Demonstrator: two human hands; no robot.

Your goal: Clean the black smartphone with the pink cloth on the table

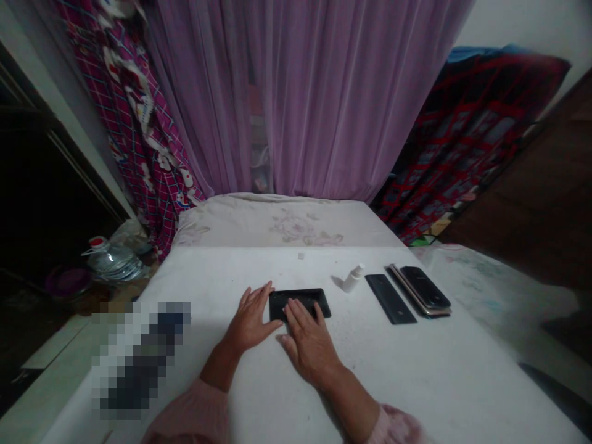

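A black smartphone (325,302) lies sideways on the white-covered table, partly hidden under my hands. My left hand (250,317) rests at its left end, fingers stretched out and the thumb along the near edge. Across the screen lies my right hand (308,339), its fingers extended and nearly flat on the glass. I see nothing held in either hand, though the underside of the right fingers is hidden. Just right of the phone stands a small white spray bottle (353,279).
A dark phone or back cover (391,299) lies at the right, beside a stack of phones (425,288). A small pale square (301,256) sits farther back. At the left edge is a blurred-out dark object (145,361). Purple curtains (319,98) hang behind; a water jug (115,262) stands lower left.
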